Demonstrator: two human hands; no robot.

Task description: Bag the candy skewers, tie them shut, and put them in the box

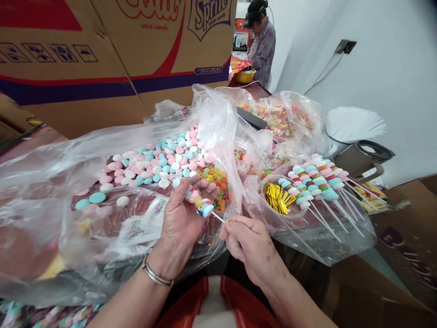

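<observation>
White wall [300, 54] closes the far right side of the room, and a large cardboard box [102, 59] stands at far left, on the reddish tabletop [256, 91]. From my distant place, I see clear plastic [216, 114] spread under the loose candies, perhaps to keep them clean. Pink, blue and white candies [157, 157] lie to the left, and ring gummies [215, 180] lie just beyond the hands, probably for easy reach. To the right, gold ties [278, 200] sit together in a clear tub [289, 215]; beside it, loaded skewers [314, 180] lie in a row, their sticks towards the near right, I think so that the candy need not be touched. The candy skewer [205, 208] is in the near middle, between the two hands. My left hand [187, 205] is half curled, palm upward, with thumb and fingers loosely around the candy part. My right hand [247, 237] is closed, its fingertips pinching the white stick [217, 217] near its lower end.
</observation>
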